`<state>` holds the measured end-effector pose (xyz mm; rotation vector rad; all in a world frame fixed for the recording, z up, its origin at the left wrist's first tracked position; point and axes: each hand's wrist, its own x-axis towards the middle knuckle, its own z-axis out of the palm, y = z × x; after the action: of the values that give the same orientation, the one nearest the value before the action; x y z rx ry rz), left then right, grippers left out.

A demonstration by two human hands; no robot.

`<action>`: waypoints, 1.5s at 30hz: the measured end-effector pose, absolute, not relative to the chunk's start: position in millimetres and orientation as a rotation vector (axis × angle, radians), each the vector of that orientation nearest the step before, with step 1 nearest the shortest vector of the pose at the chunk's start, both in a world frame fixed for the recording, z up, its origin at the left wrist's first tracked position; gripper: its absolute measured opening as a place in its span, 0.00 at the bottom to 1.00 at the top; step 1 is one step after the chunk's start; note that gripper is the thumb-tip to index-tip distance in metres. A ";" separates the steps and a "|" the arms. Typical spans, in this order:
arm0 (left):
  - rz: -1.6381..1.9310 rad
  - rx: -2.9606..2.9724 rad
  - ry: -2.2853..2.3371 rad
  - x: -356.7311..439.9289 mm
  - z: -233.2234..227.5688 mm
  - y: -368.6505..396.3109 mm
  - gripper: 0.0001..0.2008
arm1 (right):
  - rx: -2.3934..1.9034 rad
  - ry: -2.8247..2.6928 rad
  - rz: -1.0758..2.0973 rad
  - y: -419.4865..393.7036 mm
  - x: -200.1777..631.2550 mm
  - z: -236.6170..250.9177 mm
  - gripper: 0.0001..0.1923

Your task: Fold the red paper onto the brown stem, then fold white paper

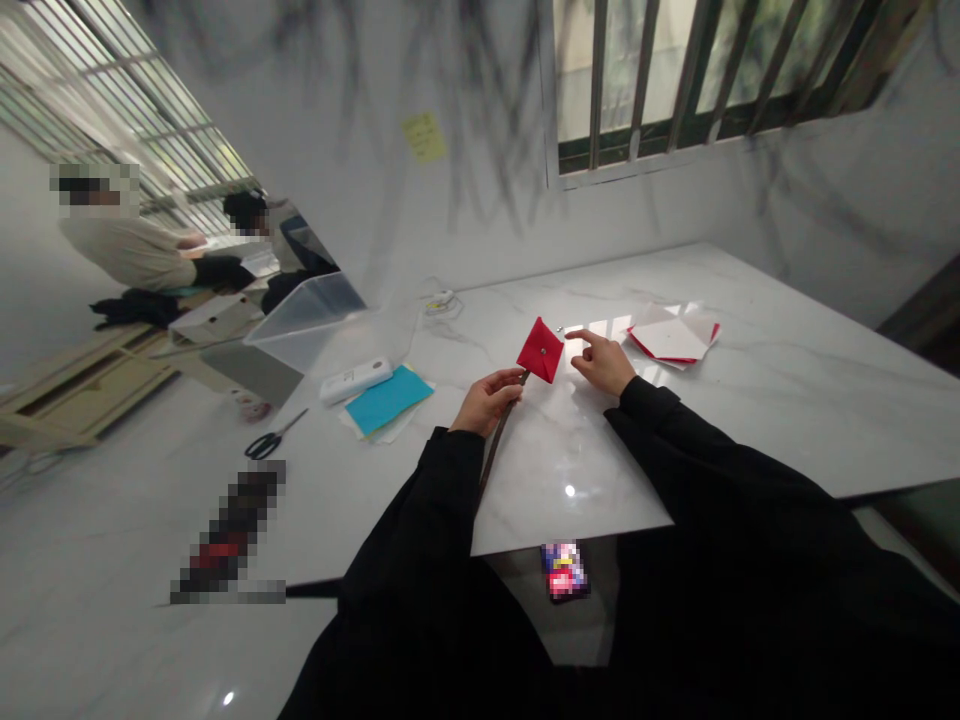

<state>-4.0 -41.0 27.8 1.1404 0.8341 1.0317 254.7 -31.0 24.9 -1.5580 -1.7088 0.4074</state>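
My left hand point(491, 400) is closed around the upper part of a brown stick point(495, 452), just below a red folded-paper pinwheel point(534, 355). A small round pin shows at the middle of the red paper, whose corners look folded in. To its right, my right hand point(600, 362) has its index finger stretched out and the other fingers curled, with nothing visible in them. The fingertip is close to a tiny shiny piece point(559, 329) on the table, just beyond the paper; whether they touch I cannot tell.
Red and white paper sheets point(671, 335) lie right on the marble-patterned table point(810, 400). Leftward are blue paper point(390, 400), a white oblong device point(356, 380), scissors point(276, 437) and a clear plastic bin point(315, 320). A phone point(565, 570) is below the table edge. Two people sit far left.
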 end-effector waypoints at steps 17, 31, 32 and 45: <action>1.019 1.157 0.848 -5.9 29.2 -40.6 0.24 | -1.612 -1.703 0.393 -25.9 255.4 21.7 0.32; 1.050 1.121 0.831 -7.4 29.0 -39.4 0.24 | -1.540 -1.905 0.577 -29.1 251.0 27.2 0.12; 1.049 1.123 0.832 -7.3 29.2 -39.5 0.24 | -1.558 -1.886 0.552 -28.8 251.5 27.0 0.11; 1.028 1.146 0.852 -6.1 29.7 -40.2 0.24 | -1.571 -1.817 0.457 -27.3 253.4 23.4 0.22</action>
<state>-6.1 -40.2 29.7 1.1463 0.8521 1.0275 253.4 -27.3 23.4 -1.5705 -1.8169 0.4567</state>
